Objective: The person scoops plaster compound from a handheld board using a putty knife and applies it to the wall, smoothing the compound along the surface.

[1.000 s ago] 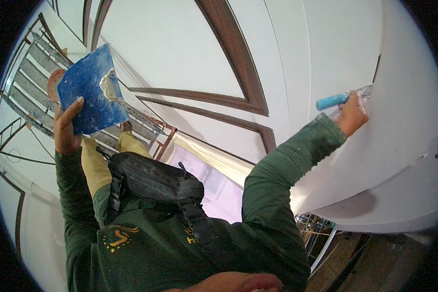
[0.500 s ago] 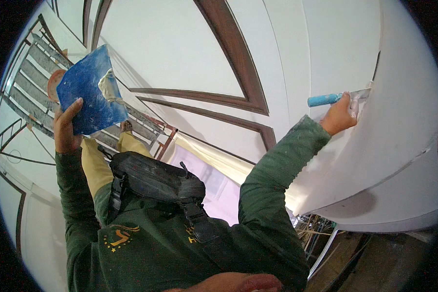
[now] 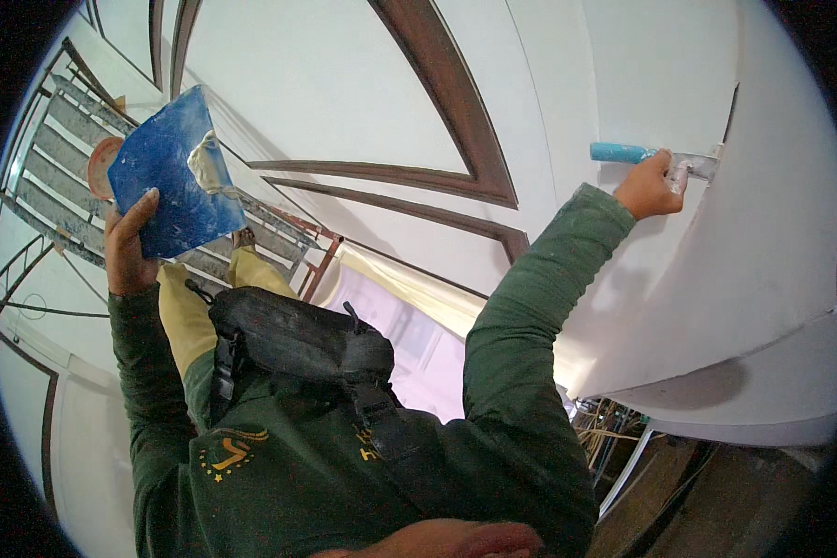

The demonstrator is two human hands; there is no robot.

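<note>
The right hand [image 3: 649, 186] was raised up and to the right and was closed around a putty knife [image 3: 656, 156]. The tool's turquoise handle projected left of the fist and its metal blade ran right, so the long axis lay roughly level, with the blade meeting the edge of the curved white wall panel [image 3: 772, 242]. The left hand [image 3: 128, 244] was held up on the opposite side, well apart from the blade. Its fingers gripped the lower edge of a blue hawk board [image 3: 172, 172], which was tilted with its face toward the camera. A dab of pale filler [image 3: 209, 166] sat near the board's right edge. The right hand alone was at the panel. Scaffolding [image 3: 60, 149] stood behind the board.
</note>
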